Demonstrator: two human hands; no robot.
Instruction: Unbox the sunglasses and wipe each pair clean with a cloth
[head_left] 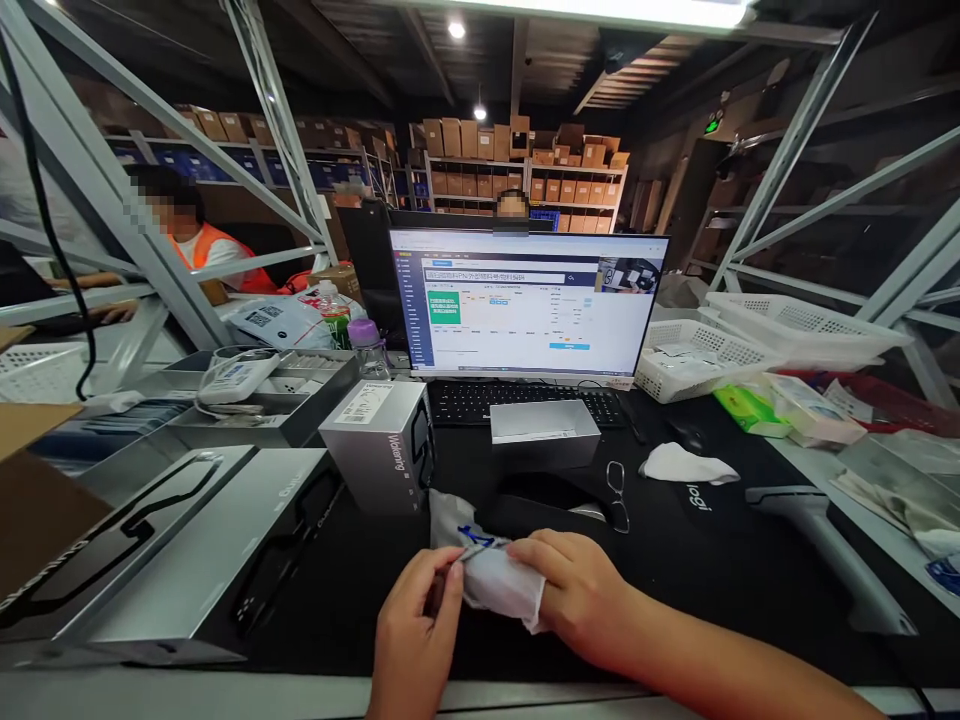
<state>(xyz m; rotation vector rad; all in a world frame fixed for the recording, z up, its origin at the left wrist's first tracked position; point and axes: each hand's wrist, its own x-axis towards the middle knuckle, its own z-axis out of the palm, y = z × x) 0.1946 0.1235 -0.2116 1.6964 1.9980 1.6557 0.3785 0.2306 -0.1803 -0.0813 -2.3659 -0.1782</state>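
Observation:
Both my hands meet low in the middle, over a black desk mat (720, 560). My left hand (412, 625) pinches the near end of a small white cloth pouch (495, 580) with blue print. My right hand (577, 590) lies curled over the pouch's right side and grips it. Just beyond the pouch lie a black glasses case (540, 505) and a pair of thin glasses (616, 495). A small grey box (544, 432) stands in front of the keyboard (480, 400).
A monitor (525, 300) stands behind the keyboard. Grey product boxes (382, 440) lie stacked at the left. White baskets (697, 360), a mouse (686, 435), a white cloth (686, 465) and a scanner (817, 520) are at the right. A person in an orange vest (202, 245) sits at the far left.

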